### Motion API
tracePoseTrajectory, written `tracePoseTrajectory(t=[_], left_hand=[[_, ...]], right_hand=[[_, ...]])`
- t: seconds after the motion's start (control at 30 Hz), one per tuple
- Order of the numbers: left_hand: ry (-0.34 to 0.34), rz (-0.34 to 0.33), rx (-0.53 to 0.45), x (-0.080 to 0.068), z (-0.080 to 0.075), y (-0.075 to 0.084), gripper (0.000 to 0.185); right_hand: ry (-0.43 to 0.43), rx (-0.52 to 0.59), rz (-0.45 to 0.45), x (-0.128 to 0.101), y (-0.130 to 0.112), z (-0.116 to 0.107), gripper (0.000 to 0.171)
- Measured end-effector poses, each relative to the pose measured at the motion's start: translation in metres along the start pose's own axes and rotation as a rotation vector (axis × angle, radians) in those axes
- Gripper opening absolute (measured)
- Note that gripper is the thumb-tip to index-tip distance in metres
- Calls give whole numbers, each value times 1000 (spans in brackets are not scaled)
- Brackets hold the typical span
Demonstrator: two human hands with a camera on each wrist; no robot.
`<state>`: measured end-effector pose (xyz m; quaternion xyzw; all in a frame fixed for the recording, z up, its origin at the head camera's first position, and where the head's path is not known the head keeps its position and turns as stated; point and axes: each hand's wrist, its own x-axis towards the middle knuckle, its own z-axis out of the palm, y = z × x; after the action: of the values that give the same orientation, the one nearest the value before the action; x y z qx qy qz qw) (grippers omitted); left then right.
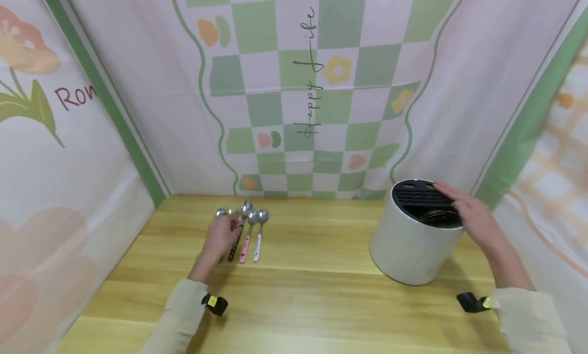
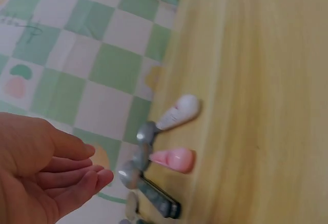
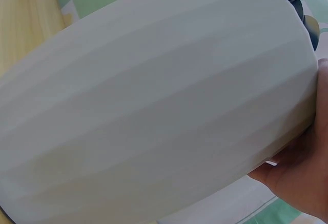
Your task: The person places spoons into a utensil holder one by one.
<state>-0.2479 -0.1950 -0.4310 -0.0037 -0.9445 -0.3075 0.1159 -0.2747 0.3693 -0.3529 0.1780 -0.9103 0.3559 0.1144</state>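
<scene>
Far left: printed fabric backdrop [image 1: 69, 155] with a flower and green stripe, wrapping round behind the wooden table [image 1: 312, 293]. Left hand [image 1: 221, 235] sits over the left end of a row of spoons at the back of the table; in the left wrist view its fingers [image 2: 77, 180] are straight-ish and relaxed, nothing pinched, just beside the spoon bowls, so released. Head view alone can't confirm contact with the leftmost spoon [image 1: 221, 212], whose bowl pokes out past the knuckles. Next in the row: dark-handled spoon [image 1: 240, 226], handle running under the hand's edge; then pink-handled spoon [image 1: 248, 235]; then white-handled spoon [image 1: 259, 233]. All lie flat, roughly parallel, bowls toward the backdrop, handles toward the person, nearly touching each other. A black-and-yellow wrist band [image 1: 215, 303] shows at the left cuff. Middle of the table is bare wood. Right side: white cylindrical cutlery holder [image 1: 411, 244] with a black slotted top [image 1: 420, 195], standing upright, well apart from the spoons. Right hand [image 1: 473, 219] lies on its far right rim, fingers stretched across the black top, palm against the wall; right wrist view shows the white wall [image 3: 154, 106] filling the frame with the palm pressed on it. Fingers extended, not clenched.
</scene>
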Motion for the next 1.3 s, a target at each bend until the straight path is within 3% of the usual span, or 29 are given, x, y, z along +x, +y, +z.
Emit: tracePoseTrajectory(t=[0.1, 0.37, 0.67, 0.9, 1.07, 1.3], left_hand=[[-38, -30, 51, 6, 9, -6, 27], [-96, -27, 239, 13, 22, -9, 13], [-111, 61, 435, 20, 28, -10, 13], [-135, -2, 359, 22, 27, -10, 16], [-143, -78, 247, 21, 21, -8, 17], [-113, -61, 171, 21, 7, 5, 19]], right_hand=[[3, -3, -3, 0, -1, -1, 49], [14, -13, 0, -1, -3, -1, 49], [20, -7, 2, -1, -3, -1, 49], [20, 5, 7, 0, -3, 0, 49], [9, 23, 10, 1, -4, 1, 48], [19, 5, 9, 0, -1, -1, 49]])
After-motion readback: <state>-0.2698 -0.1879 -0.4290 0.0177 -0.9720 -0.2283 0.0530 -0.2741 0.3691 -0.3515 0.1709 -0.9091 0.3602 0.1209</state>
